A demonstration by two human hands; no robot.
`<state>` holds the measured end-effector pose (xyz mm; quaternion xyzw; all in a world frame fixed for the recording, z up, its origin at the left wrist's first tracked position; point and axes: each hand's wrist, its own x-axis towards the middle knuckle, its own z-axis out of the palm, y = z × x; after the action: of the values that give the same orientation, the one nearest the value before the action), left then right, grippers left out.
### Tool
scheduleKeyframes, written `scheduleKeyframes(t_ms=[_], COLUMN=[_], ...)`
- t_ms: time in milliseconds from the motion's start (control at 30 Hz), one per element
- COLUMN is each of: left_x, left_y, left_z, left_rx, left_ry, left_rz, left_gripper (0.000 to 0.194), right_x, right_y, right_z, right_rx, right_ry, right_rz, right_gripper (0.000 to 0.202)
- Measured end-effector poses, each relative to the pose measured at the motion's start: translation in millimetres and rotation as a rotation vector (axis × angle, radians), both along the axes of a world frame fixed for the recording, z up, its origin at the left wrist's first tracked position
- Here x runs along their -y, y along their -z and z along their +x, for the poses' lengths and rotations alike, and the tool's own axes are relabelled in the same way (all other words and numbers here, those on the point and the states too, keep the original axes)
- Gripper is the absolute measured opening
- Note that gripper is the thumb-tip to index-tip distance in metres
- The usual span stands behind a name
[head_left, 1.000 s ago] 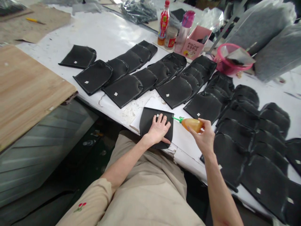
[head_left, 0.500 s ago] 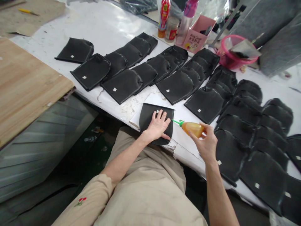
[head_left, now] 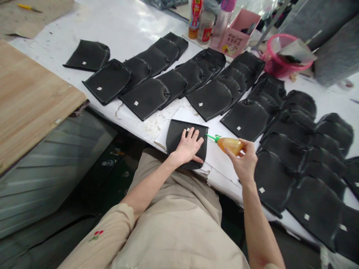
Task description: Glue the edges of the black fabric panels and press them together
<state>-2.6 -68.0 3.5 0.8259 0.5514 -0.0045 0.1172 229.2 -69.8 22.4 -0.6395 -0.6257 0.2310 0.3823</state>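
A black flat piece (head_left: pixel 175 140) with a small white label lies at the table's near edge. On top of it rests my left hand (head_left: pixel 188 147), fingers spread, palm down. My right hand (head_left: pixel 246 160) grips a squeeze bottle (head_left: pixel 230 145) of amber liquid, held nearly level. The bottle's thin green nozzle (head_left: pixel 211 137) points left, its tip at the right edge of the black piece, near the upper right corner. Whether liquid is coming out is too small to tell.
Overlapping rows of black pieces (head_left: pixel 206 97) cover the white table (head_left: pixel 84 18). Bottles, a jar (head_left: pixel 206 30), a pink box (head_left: pixel 238 33) and a pink basket (head_left: pixel 286 67) stand at the back. A wooden board (head_left: pixel 33 101) is at the left.
The nozzle tip has moved up along the right edge of the black piece, toward its upper corner. My left hand stays spread on the piece. The whole view has shifted slightly.
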Motion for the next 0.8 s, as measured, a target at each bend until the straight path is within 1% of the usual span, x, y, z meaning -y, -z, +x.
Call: scheduleKeyframes(t_ms=[133,400,633,800], left_x=[0,0,1,1], left_y=[0.4,1.0,-3.4,-5.2], left_z=[0,0,-1,0], left_rx=[0.005,0.024,0.020,0.010], left_ry=[-0.001,-0.008,-0.007,-0.012], left_rz=[0.001,-0.014,-0.010,-0.027], left_gripper=[0.102,0.102,0.099,0.100], right_x=[4,27,41,51], right_y=[-2.9,-10.1,-10.6,-14.2], right_z=[3,11,14,15], right_rx=[0.027,0.018,0.024,0.028], right_ry=[-0.008,-0.014,-0.019,0.012], right_rz=[-0.010,-0.061,-0.080,-0.101], right_gripper=[0.061,0.061,0.061,0.063])
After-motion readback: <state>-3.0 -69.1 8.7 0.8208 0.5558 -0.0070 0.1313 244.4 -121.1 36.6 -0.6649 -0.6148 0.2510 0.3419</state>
